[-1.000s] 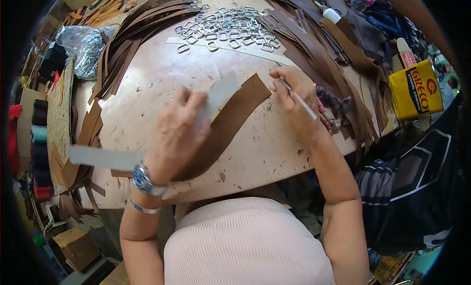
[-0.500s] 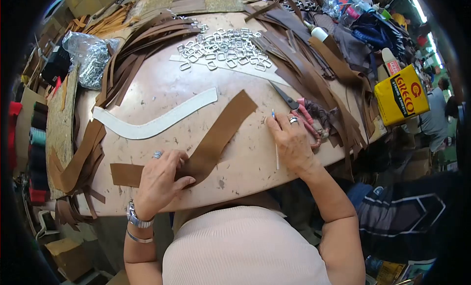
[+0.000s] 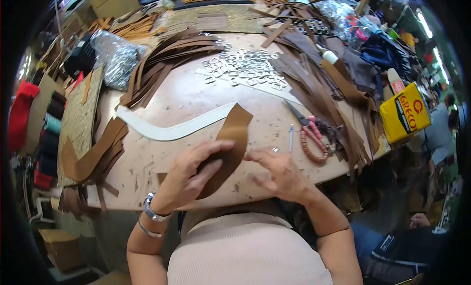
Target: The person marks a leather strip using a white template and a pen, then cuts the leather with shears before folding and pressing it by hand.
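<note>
My left hand [image 3: 189, 172] is closed on a curved brown leather strip [image 3: 233, 133], its fingers and thumb around the strip's middle. The strip's upper end is lifted off the table, and a short piece of its other end shows behind my wrist. Just right of the strip is my right hand [image 3: 282, 174], thumb and index finger apart and slightly blurred, with nothing seen in it. Behind the strip lies a curved white template [image 3: 171, 133]. A pen [image 3: 291, 138] rests beyond my right hand, beside scissors [image 3: 311, 135] with pink-wrapped handles.
Many metal buckles [image 3: 248, 67] lie at the table's far middle, by a pale ruler-like strip [image 3: 255, 86]. Brown leather strips [image 3: 167, 54] are piled left and right. A yellow adhesive can [image 3: 405, 112] stands at the right edge, and a plastic bag [image 3: 115, 59] sits far left.
My left hand has picked the brown strip up off the table. My right hand has let go of the pen, now lying on the table, and moved left toward the strip.
</note>
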{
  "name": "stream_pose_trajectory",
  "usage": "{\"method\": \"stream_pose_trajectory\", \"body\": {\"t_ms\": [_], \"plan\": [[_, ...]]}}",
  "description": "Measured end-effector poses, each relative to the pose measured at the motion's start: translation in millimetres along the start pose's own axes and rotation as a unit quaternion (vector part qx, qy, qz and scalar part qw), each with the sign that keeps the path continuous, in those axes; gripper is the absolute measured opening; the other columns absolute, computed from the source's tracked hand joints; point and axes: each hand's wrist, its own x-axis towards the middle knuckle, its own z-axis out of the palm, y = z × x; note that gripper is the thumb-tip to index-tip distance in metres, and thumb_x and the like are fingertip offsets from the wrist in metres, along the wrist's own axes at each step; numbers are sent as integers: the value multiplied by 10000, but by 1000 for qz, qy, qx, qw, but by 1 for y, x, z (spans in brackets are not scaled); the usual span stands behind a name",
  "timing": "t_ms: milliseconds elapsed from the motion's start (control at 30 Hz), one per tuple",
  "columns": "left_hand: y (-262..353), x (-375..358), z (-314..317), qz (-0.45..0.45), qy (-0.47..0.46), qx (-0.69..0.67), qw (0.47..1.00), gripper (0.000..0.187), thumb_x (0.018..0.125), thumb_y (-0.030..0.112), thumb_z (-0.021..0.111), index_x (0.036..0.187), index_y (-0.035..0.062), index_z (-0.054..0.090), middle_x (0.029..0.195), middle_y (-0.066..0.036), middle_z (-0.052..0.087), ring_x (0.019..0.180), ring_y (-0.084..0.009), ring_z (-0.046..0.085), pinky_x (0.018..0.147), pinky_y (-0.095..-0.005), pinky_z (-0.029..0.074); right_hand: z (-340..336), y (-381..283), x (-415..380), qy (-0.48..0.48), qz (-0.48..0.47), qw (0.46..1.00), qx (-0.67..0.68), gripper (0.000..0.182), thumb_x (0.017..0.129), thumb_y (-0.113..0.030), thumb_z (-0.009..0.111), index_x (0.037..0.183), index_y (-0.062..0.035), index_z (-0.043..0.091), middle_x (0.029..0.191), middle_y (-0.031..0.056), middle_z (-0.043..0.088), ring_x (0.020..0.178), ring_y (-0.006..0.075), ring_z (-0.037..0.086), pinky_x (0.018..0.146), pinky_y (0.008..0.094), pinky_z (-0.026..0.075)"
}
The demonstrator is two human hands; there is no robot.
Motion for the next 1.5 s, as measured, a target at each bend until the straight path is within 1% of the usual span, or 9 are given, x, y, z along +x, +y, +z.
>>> {"method": "stream_pose_trajectory", "body": {"t_ms": [300, 333, 467, 567, 667, 933, 1133, 1267, 1500], "plan": [[-4, -7, 23, 14, 249, -219, 943, 369, 821, -86, 486, 1183, -16, 461, 1122, -66, 504, 996, -112, 496, 856, -227, 406, 54, -32, 18, -41, 89, 850, 518, 506, 784, -144, 615, 1211, 27, 406, 1091, 145, 547, 1024, 229, 523, 902, 314, 388], [-5, -8, 22, 15, 260, -240, 935, 375, 821, -86, 484, 1189, -17, 454, 1129, -68, 499, 1005, -113, 494, 858, -228, 407, 52, -33, 20, -48, 35, 902, 427, 467, 798, -125, 596, 1200, 34, 416, 1068, 141, 555, 1014, 221, 526, 904, 316, 389], [-16, -10, 33, 12, 293, -261, 920, 418, 815, -52, 507, 1223, -19, 422, 1186, -75, 477, 1081, -134, 460, 917, -257, 374, 60, -39, 21, -22, 10, 928, 372, 301, 810, -105, 560, 1086, 6, 516, 943, 96, 576, 921, 164, 534, 863, 286, 390], [-16, -7, 31, -16, 287, -328, 900, 461, 787, -47, 518, 1233, -24, 407, 1237, -86, 451, 1126, -152, 430, 964, -277, 330, 53, -29, 16, -122, 95, 929, 336, 292, 810, -50, 487, 1097, -16, 530, 952, 83, 574, 895, 136, 521, 834, 282, 399], [-18, 3, 18, 9, 274, -370, 888, 510, 760, -51, 512, 1251, -27, 379, 1267, -111, 435, 1166, -181, 409, 1003, -298, 287, 50, -19, 10, -204, 104, 892, 389, 290, 800, -25, 428, 1068, -1, 538, 945, 57, 565, 888, 113, 501, 814, 271, 401], [-26, 5, -12, 34, 293, -262, 919, 615, 765, -99, 415, 1350, -25, 239, 1390, -134, 290, 1234, -159, 338, 1004, -266, 296, 46, -10, 3, -87, 198, 774, 595, 269, 828, -98, 460, 1066, 23, 501, 936, 48, 567, 877, 103, 511, 783, 257, 417], [-27, 6, -2, 48, 290, -125, 947, 617, 762, -107, 410, 1348, 29, 270, 1349, -134, 349, 1183, -149, 380, 955, -239, 326, 51, -19, 6, -126, 169, 856, 472, 266, 858, -40, 469, 1117, 22, 458, 956, 125, 603, 897, 176, 590, 811, 285, 469], [-32, 13, -17, 17, 344, -192, 919, 614, 752, -70, 408, 1340, 40, 265, 1270, -116, 418, 1155, -150, 386, 992, -250, 261, 60, -12, -3, -85, 182, 858, 472, 264, 876, -67, 429, 1124, 19, 455, 898, 92, 635, 852, 136, 590, 773, 272, 456], [-44, 15, -16, 4, 393, -243, 887, 496, 760, -59, 565, 1210, 24, 373, 1138, -88, 460, 977, -124, 481, 869, -240, 403, 63, -9, -7, -70, 171, 871, 455, 249, 883, -73, 426, 1099, 25, 501, 958, 93, 628, 895, 146, 573, 834, 279, 435]]}}
